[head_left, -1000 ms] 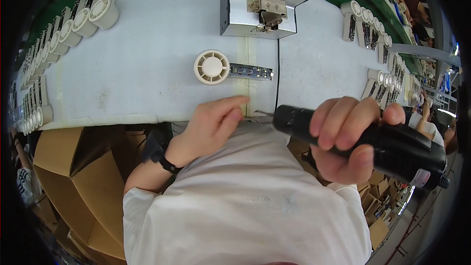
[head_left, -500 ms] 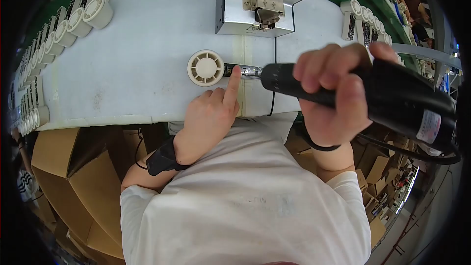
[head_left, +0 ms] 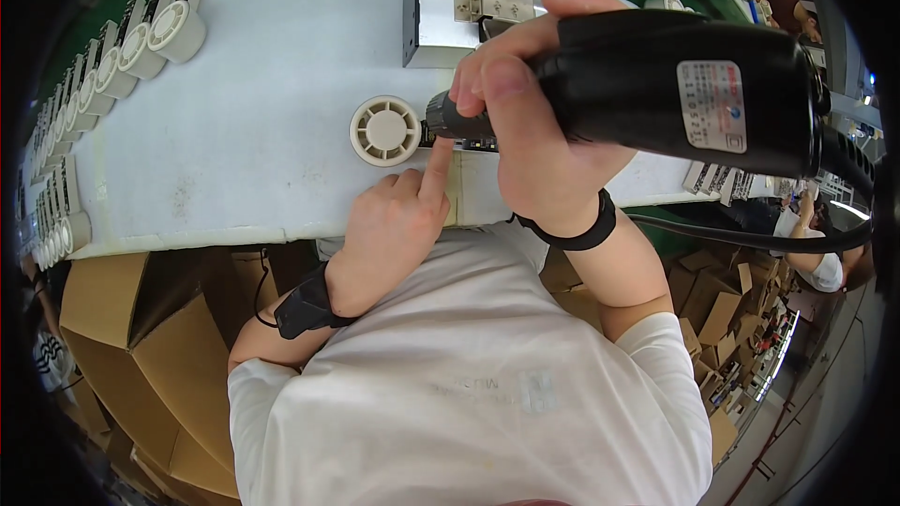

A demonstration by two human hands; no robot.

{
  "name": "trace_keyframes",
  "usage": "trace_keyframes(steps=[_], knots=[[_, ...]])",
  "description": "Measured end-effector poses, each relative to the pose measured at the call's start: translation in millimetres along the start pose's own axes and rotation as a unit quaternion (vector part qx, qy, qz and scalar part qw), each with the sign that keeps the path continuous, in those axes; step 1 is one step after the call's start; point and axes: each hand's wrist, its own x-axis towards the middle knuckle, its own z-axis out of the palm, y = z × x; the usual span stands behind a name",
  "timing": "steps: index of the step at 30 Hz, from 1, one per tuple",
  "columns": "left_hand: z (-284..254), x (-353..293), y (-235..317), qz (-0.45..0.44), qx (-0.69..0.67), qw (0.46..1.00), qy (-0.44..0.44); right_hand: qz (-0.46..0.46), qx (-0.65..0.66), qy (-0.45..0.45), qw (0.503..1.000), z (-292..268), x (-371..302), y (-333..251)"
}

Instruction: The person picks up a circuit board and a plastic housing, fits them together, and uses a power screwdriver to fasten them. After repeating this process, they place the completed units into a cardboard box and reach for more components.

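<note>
On the white table, a white unit with a round vented head point(head_left: 386, 131) lies flat, its narrow circuit board point(head_left: 482, 144) pointing right. My left hand point(head_left: 392, 225) is just below it, index finger stretched onto the board beside the head and the other fingers curled. My right hand point(head_left: 534, 145) wraps around a thick black electric screwdriver point(head_left: 619, 75), held tilted with its cord end to the right. The screwdriver's nose is over the board close to the round head, beside my left fingertip. Its bit is hidden, as is much of the board.
A silver metal machine point(head_left: 431, 33) stands behind the unit, partly covered by my right hand. Rows of similar white units point(head_left: 173, 33) line the table's left side, with more at the right point(head_left: 717, 178). A cardboard box point(head_left: 169, 356) stands below the left edge. Another person point(head_left: 816, 258) is at far right.
My right hand has carried the screwdriver left, from the board's far right end to beside the round head. My left hand keeps its fingertip on the board.
</note>
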Motion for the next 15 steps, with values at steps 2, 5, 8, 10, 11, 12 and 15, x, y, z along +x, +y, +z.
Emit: trace_keyframes(steps=[2, 5, 8, 10, 11, 12, 15], knots=[[-0.1, 0.4, -0.5, 0.002, 0.001, 1.0, -0.004, -0.007, -0.017, -0.007, 1.0, -0.2, 0.4, 0.5], [-0.5, 1.1, -1.1, 0.004, -0.002, 1.0, -0.006, -0.012, -0.022, -0.01, 1.0, -0.9, 0.1, 2.1], [-0.6, 1.6, -1.7, 0.005, -0.008, 1.0, -0.003, -0.017, -0.029, -0.009, 0.999, -0.4, 0.2, 2.8], [-0.1, 1.0, -2.3, 0.006, -0.005, 1.0, -0.005, -0.021, -0.032, -0.008, 0.999, -0.3, 0.3, 3.2], [-0.1, 1.0, -2.4, 0.007, -0.004, 1.0, -0.005, -0.025, -0.038, -0.01, 0.999, -0.6, 0.4, 3.4], [-0.3, 1.0, -2.3, 0.007, -0.004, 1.0, -0.005, -0.03, -0.043, -0.013, 0.999, -0.9, 0.5, 3.6], [-1.6, 1.2, -2.0, 0.007, -0.007, 1.0, -0.008, -0.026, -0.047, -0.014, 0.998, -0.6, 0.3, 2.0]])
